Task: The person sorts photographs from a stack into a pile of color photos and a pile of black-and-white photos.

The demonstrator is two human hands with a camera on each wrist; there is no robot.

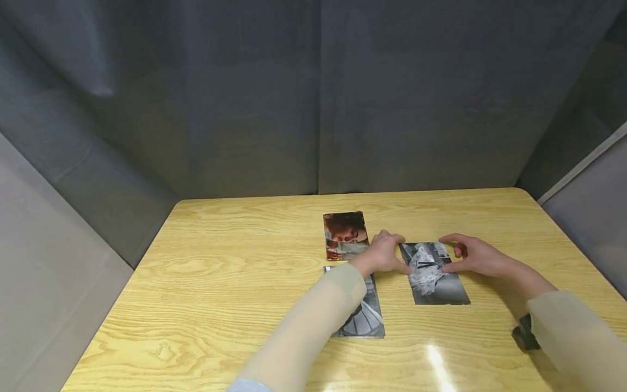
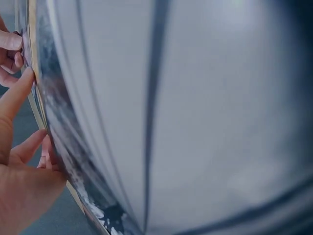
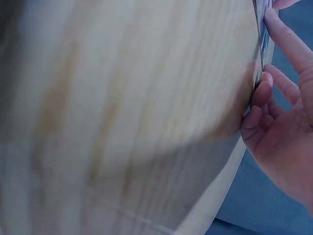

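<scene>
A black-and-white photo [image 1: 433, 275] lies flat on the wooden table [image 1: 235, 256], right of centre. My left hand [image 1: 399, 256] holds its upper left corner, fingers curled at the top edge and thumb on the left edge. My right hand [image 1: 453, 255] pinches the upper right corner, index finger arched over the top and thumb on the print. In the left wrist view my left hand's fingers [image 2: 19, 93] touch the edge of a blurred grey print [image 2: 171, 122]. The right wrist view has my right hand's fingertips [image 3: 264, 93] against a thin edge beside blurred wood grain [image 3: 122, 122].
A reddish colour photo [image 1: 345, 235] lies just behind my left hand. Another black-and-white photo [image 1: 364, 316] lies partly under my left forearm. Grey cloth walls [image 1: 313, 98] close in the table at the back and sides. A small dark object [image 1: 525, 332] sits by my right sleeve.
</scene>
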